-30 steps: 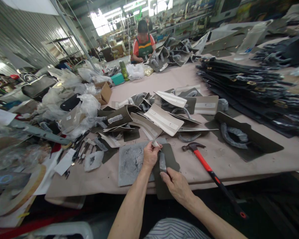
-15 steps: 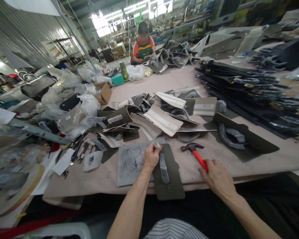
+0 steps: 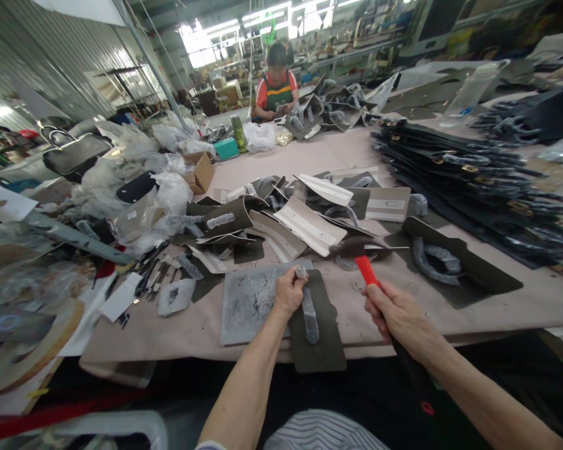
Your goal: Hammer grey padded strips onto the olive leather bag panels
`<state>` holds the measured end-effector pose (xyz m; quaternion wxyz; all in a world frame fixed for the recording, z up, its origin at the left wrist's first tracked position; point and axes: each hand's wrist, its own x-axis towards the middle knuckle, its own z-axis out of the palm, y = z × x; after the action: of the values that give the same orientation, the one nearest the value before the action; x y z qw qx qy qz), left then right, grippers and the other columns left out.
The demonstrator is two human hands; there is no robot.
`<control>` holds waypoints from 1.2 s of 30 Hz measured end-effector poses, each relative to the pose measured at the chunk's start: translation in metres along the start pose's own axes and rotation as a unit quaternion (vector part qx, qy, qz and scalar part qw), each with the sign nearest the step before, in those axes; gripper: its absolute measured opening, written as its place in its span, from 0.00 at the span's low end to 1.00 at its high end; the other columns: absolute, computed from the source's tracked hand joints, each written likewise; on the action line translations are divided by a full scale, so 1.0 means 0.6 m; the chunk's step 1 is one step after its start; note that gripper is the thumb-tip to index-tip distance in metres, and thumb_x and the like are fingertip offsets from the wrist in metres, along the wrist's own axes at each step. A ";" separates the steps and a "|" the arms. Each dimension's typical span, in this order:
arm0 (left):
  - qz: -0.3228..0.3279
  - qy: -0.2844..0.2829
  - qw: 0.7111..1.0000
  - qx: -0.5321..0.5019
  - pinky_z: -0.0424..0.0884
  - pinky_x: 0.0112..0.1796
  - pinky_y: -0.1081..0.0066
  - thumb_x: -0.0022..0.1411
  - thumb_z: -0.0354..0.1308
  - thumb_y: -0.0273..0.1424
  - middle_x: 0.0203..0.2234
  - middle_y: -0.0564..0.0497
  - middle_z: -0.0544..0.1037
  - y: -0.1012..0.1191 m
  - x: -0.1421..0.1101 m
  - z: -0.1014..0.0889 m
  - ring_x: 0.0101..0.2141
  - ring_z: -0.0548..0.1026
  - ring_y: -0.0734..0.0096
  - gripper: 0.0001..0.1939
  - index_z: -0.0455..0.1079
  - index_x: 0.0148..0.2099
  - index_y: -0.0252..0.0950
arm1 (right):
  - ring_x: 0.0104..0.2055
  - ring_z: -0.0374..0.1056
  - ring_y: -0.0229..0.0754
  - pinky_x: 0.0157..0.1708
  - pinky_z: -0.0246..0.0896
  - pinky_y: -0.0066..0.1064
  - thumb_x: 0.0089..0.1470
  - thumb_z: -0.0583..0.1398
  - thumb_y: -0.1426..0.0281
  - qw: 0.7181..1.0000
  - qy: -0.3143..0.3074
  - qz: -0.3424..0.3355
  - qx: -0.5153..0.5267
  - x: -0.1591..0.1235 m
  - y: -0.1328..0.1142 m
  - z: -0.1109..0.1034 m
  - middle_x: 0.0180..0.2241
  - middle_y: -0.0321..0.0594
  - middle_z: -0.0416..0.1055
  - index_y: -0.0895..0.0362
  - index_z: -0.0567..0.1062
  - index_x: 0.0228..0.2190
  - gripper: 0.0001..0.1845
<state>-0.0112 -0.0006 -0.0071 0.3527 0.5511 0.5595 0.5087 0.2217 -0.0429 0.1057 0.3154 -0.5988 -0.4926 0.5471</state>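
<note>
Panel: the olive panel (image 3: 331, 334) lies in front of you, its left side over the grey slab (image 3: 248, 303), its lower end past the table's front edge. The plastic-wrapped handle (image 3: 311, 322) runs lengthwise along it.

Left hand (image 3: 291, 294): your fingers are pinched closed around a short pale rod (image 3: 301, 272), upright at the panel's upper left.

Right hand (image 3: 394, 309): your fingers are wrapped round the grip of the hammer (image 3: 366, 270), just below its red section; head raised, motion-blurred.

Containers: the small clear bag (image 3: 174, 297) left of the slab holds small dark pieces. Contents of the open cardboard box (image 3: 201, 174) cannot be made out.

Room: bare table (image 3: 441, 319) lies between the panel and the folded panel (image 3: 478, 269) to the right. The panel pile (image 3: 304, 219) crowds the slab's far edge; another bare stretch lies behind it.

Change: half a second ago the hammer's head rested on the table; now it is up. One second ago your right hand was at the wrapped handle's lower end. Your left hand keeps its place.
</note>
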 end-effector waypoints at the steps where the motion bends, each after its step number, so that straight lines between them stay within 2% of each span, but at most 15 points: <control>1: 0.011 -0.004 1.000 0.008 0.72 0.41 0.68 0.59 0.58 0.23 0.34 0.50 0.83 0.001 -0.001 0.000 0.36 0.79 0.64 0.09 0.76 0.41 0.37 | 0.16 0.55 0.35 0.15 0.51 0.28 0.61 0.51 0.49 0.995 0.027 -0.081 -0.055 -0.002 -0.021 0.003 0.21 0.30 0.60 0.52 0.64 0.31 0.20; 3: 0.027 -0.009 0.999 0.020 0.72 0.41 0.68 0.59 0.58 0.23 0.34 0.50 0.83 0.005 -0.005 0.001 0.36 0.79 0.64 0.10 0.76 0.42 0.37 | 0.19 0.59 0.37 0.19 0.52 0.29 0.63 0.49 0.49 0.957 0.083 -0.227 -0.163 -0.002 -0.049 0.011 0.21 0.33 0.63 0.52 0.65 0.29 0.21; 5: 0.036 -0.010 0.999 0.027 0.72 0.41 0.68 0.60 0.58 0.24 0.34 0.50 0.82 0.006 -0.008 0.001 0.36 0.79 0.64 0.10 0.76 0.42 0.38 | 0.19 0.59 0.38 0.21 0.49 0.30 0.64 0.48 0.51 0.909 0.111 -0.307 -0.260 0.006 -0.054 0.022 0.20 0.35 0.63 0.52 0.64 0.28 0.21; 7: 0.037 -0.012 0.999 0.033 0.71 0.40 0.69 0.59 0.58 0.24 0.32 0.51 0.82 0.006 -0.009 0.000 0.35 0.79 0.65 0.09 0.76 0.41 0.38 | 0.17 0.55 0.38 0.21 0.42 0.32 0.64 0.48 0.54 0.878 0.090 -0.305 -0.358 0.018 -0.049 0.030 0.18 0.35 0.61 0.52 0.64 0.27 0.19; 10: 0.031 -0.017 0.999 0.037 0.70 0.37 0.70 0.60 0.57 0.24 0.30 0.51 0.80 0.004 -0.009 0.000 0.32 0.77 0.66 0.07 0.76 0.38 0.37 | 0.15 0.51 0.36 0.20 0.36 0.33 0.63 0.50 0.58 0.856 0.028 -0.262 -0.444 0.029 -0.066 0.023 0.16 0.34 0.60 0.52 0.64 0.26 0.16; 12: 0.033 -0.022 0.999 0.035 0.70 0.37 0.70 0.60 0.57 0.24 0.30 0.51 0.80 0.004 -0.008 -0.001 0.33 0.77 0.66 0.07 0.76 0.38 0.37 | 0.15 0.50 0.36 0.20 0.36 0.32 0.64 0.50 0.57 0.861 0.056 -0.288 -0.416 0.023 -0.103 0.012 0.15 0.33 0.58 0.52 0.63 0.26 0.17; 16: 0.037 -0.023 0.999 0.032 0.70 0.40 0.70 0.60 0.57 0.23 0.31 0.51 0.80 0.005 -0.007 -0.001 0.35 0.77 0.66 0.07 0.75 0.38 0.36 | 0.18 0.58 0.36 0.20 0.48 0.29 0.68 0.47 0.54 0.875 0.242 -0.365 -0.204 0.001 -0.160 0.011 0.20 0.33 0.64 0.52 0.64 0.32 0.18; 18: 0.036 -0.021 0.999 0.033 0.70 0.40 0.71 0.59 0.57 0.22 0.32 0.51 0.80 0.003 -0.007 0.000 0.35 0.77 0.67 0.08 0.75 0.39 0.36 | 0.20 0.60 0.37 0.22 0.51 0.29 0.68 0.45 0.55 0.877 0.248 -0.370 -0.180 0.001 -0.142 0.023 0.22 0.35 0.65 0.53 0.65 0.33 0.19; 20: 0.032 -0.022 0.998 0.041 0.70 0.38 0.71 0.59 0.58 0.22 0.31 0.52 0.80 0.001 -0.007 0.000 0.33 0.77 0.68 0.08 0.75 0.39 0.36 | 0.18 0.58 0.37 0.20 0.44 0.30 0.67 0.46 0.56 0.886 0.148 -0.325 -0.296 0.010 -0.100 0.035 0.18 0.34 0.62 0.53 0.64 0.30 0.19; 22: 0.030 -0.023 0.998 0.045 0.70 0.38 0.72 0.58 0.58 0.22 0.30 0.52 0.80 -0.002 -0.008 0.001 0.33 0.76 0.68 0.09 0.76 0.40 0.36 | 0.17 0.57 0.38 0.21 0.38 0.32 0.66 0.48 0.59 0.865 0.021 -0.239 -0.440 0.024 -0.054 0.036 0.17 0.34 0.62 0.54 0.65 0.29 0.17; 24: 0.032 -0.022 0.998 0.043 0.70 0.38 0.72 0.59 0.58 0.22 0.30 0.53 0.80 -0.004 -0.008 0.001 0.33 0.76 0.68 0.09 0.76 0.40 0.37 | 0.21 0.62 0.39 0.24 0.39 0.32 0.67 0.48 0.61 0.845 -0.029 -0.179 -0.503 0.039 -0.019 0.024 0.21 0.38 0.67 0.56 0.68 0.32 0.16; 29: 0.033 -0.019 0.999 0.026 0.71 0.41 0.70 0.58 0.58 0.23 0.33 0.52 0.81 -0.005 -0.006 0.001 0.36 0.78 0.66 0.08 0.76 0.39 0.37 | 0.31 0.69 0.43 0.31 0.53 0.32 0.69 0.44 0.60 0.871 -0.041 -0.089 -0.481 0.066 0.048 -0.027 0.29 0.42 0.73 0.56 0.71 0.34 0.22; 33: 0.016 -0.016 1.000 0.008 0.72 0.42 0.69 0.57 0.60 0.24 0.33 0.51 0.82 -0.005 -0.005 0.002 0.37 0.79 0.65 0.08 0.76 0.40 0.36 | 0.38 0.71 0.51 0.37 0.59 0.38 0.68 0.46 0.64 0.858 0.008 -0.005 -0.514 0.072 0.093 -0.031 0.36 0.52 0.74 0.62 0.73 0.41 0.20; 34: 0.011 -0.012 1.000 0.005 0.72 0.43 0.68 0.56 0.60 0.25 0.34 0.51 0.82 -0.005 -0.005 0.002 0.37 0.79 0.65 0.08 0.77 0.40 0.37 | 0.43 0.70 0.55 0.40 0.60 0.41 0.67 0.48 0.65 0.852 0.032 -0.026 -0.522 0.068 0.096 -0.022 0.42 0.57 0.73 0.65 0.72 0.45 0.19; 36: 0.002 -0.005 1.000 -0.001 0.72 0.43 0.68 0.56 0.61 0.26 0.34 0.51 0.83 -0.005 -0.005 0.002 0.37 0.79 0.65 0.08 0.77 0.40 0.37 | 0.54 0.65 0.59 0.49 0.59 0.45 0.64 0.51 0.68 0.841 0.068 -0.143 -0.517 0.056 0.090 0.010 0.54 0.62 0.66 0.66 0.67 0.55 0.21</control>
<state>-0.0104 -0.0028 -0.0110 0.3546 0.5546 0.5564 0.5071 0.2264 -0.0296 0.0433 0.0674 -0.6333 -0.7617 0.1194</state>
